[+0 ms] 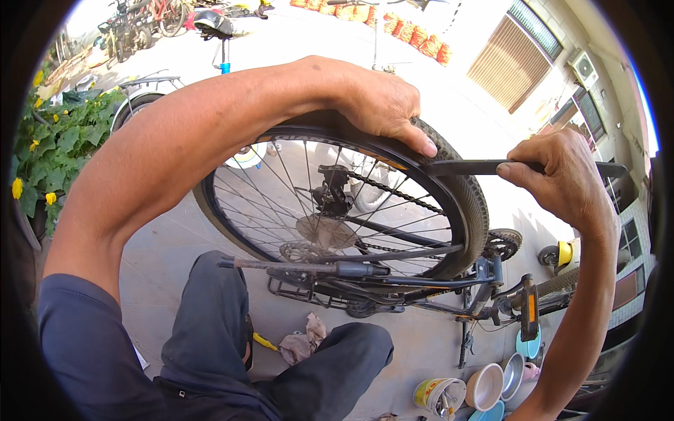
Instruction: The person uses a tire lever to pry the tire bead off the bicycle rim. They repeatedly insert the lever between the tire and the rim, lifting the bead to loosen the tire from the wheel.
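A bicycle lies tipped over in front of me, its spoked rear wheel raised toward my hands. My left hand [382, 105] is closed over the top of the knobbly black tyre [476, 214], its thumb pressed down beside the rim; the other fingers are mostly hidden behind the tyre. My right hand [562, 175] grips a long flat black tyre lever [467, 167]. The lever's tip meets the edge between tyre and rim, close to my left thumb. Below are the chain [400, 193], the dark frame [484, 284] and a pedal with an orange reflector [530, 313].
A crumpled rag [303, 342] and a yellow-handled tool [265, 342] lie by my legs. At lower right stand a bucket of tools [439, 394] and several basins [484, 387]. Leafy plants [74, 137] grow at left. Another bicycle [144, 91] and orange sacks [414, 36] are farther off.
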`<move>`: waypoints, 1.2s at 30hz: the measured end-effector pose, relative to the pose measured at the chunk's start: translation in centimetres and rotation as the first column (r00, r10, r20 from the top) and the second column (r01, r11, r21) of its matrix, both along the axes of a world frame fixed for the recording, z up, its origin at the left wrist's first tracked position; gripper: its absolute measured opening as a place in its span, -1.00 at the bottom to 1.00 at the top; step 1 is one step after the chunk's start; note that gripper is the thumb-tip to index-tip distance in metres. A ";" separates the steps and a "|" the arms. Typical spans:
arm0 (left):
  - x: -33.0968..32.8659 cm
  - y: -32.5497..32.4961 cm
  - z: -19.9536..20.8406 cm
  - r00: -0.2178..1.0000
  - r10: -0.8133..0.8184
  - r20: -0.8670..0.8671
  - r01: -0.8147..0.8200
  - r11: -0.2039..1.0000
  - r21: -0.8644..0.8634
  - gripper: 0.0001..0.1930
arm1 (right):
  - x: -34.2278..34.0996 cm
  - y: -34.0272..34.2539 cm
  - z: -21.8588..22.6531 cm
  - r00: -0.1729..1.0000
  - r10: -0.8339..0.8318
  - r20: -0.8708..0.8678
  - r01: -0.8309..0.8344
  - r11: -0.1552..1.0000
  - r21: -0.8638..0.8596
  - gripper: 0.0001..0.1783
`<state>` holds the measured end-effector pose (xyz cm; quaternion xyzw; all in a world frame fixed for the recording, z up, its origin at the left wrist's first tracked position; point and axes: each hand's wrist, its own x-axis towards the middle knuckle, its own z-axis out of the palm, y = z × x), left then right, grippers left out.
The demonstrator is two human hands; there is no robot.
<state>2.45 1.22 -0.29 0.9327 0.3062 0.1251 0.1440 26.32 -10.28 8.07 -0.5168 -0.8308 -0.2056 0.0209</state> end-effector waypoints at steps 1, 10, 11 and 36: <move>0.1 0.0 0.0 1.000 -0.003 0.001 0.003 1.000 0.009 -0.33 | -0.3 0.6 0.3 0.999 0.003 0.043 -0.003 1.000 0.005 -0.63; -0.1 -0.2 0.0 1.000 0.014 -0.024 -0.014 1.000 0.011 -0.31 | -0.2 4.9 0.1 0.951 0.082 0.299 -0.119 0.987 0.107 -0.22; -0.4 -0.1 -0.1 1.000 0.013 -0.011 -0.013 1.000 0.000 -0.31 | -0.4 5.1 0.1 0.947 0.102 0.304 -0.143 0.983 0.114 -0.22; 1.8 -0.2 0.7 0.997 -0.025 -0.069 0.022 0.999 -0.033 -0.21 | -5.5 3.9 1.9 0.842 -0.113 0.527 0.095 0.994 0.062 -0.33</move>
